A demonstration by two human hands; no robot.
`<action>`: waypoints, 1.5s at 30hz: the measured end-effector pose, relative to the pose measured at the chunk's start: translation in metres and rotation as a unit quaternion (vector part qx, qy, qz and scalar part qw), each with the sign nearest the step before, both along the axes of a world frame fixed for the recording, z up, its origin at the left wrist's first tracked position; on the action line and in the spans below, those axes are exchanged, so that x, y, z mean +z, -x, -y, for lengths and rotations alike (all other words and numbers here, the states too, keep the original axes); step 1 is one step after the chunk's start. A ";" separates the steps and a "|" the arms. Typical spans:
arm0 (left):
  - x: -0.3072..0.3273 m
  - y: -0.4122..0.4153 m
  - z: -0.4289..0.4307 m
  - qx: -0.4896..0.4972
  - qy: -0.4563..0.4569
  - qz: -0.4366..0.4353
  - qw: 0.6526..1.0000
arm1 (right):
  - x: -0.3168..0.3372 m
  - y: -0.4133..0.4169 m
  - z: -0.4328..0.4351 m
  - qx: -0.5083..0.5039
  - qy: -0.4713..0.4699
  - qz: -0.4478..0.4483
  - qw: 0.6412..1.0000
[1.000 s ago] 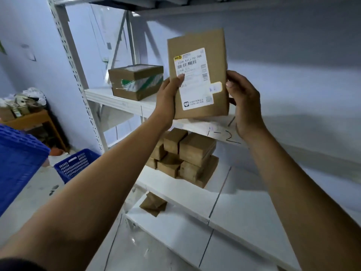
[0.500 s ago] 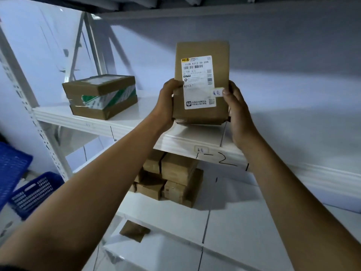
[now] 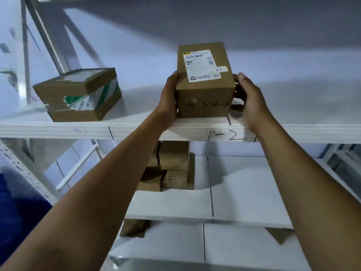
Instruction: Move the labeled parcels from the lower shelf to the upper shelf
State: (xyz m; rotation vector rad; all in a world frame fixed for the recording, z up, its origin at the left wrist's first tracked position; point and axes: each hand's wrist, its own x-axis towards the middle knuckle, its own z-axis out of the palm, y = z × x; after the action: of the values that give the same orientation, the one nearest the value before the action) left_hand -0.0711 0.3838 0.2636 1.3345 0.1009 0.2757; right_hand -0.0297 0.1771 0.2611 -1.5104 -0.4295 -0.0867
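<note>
A brown cardboard parcel (image 3: pixel 204 92) with a white shipping label on top rests on the front part of the white upper shelf (image 3: pixel 136 130). My left hand (image 3: pixel 169 96) presses flat against its left side. My right hand (image 3: pixel 248 98) curls around its right side, fingers partly behind it. Handwriting marks the parcel's front face. On the lower shelf (image 3: pixel 244 192) below stands a stack of several brown parcels (image 3: pixel 172 167), partly hidden by the upper shelf's edge.
A second brown box with green-and-white tape (image 3: pixel 78 94) sits on the upper shelf to the left. A metal upright (image 3: pixel 23 169) runs down the left side. Something blue (image 3: pixel 11 208) lies at the lower left. Another small parcel (image 3: pixel 134 227) sits on a lower level.
The parcel has gone from held upright in the air, label facing me, to lying flat on the upper shelf with the label up. Both hands followed it forward.
</note>
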 end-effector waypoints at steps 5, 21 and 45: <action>0.000 0.011 -0.004 -0.017 -0.043 -0.022 0.999 | -0.001 0.008 -0.002 -0.039 -0.001 -0.033 0.999; 0.000 0.012 0.001 -0.008 -0.081 -0.032 0.996 | -0.001 0.013 -0.002 -0.085 -0.042 -0.020 0.995; 0.002 0.037 0.013 0.168 -0.116 -0.045 0.978 | -0.004 0.041 0.009 -0.103 0.048 0.009 0.993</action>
State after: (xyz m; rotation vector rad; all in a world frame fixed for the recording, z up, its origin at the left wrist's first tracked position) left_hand -0.1079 0.3706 0.2658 1.5611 0.3822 0.5251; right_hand -0.0702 0.1684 0.2569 -1.6478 -0.2942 -0.2462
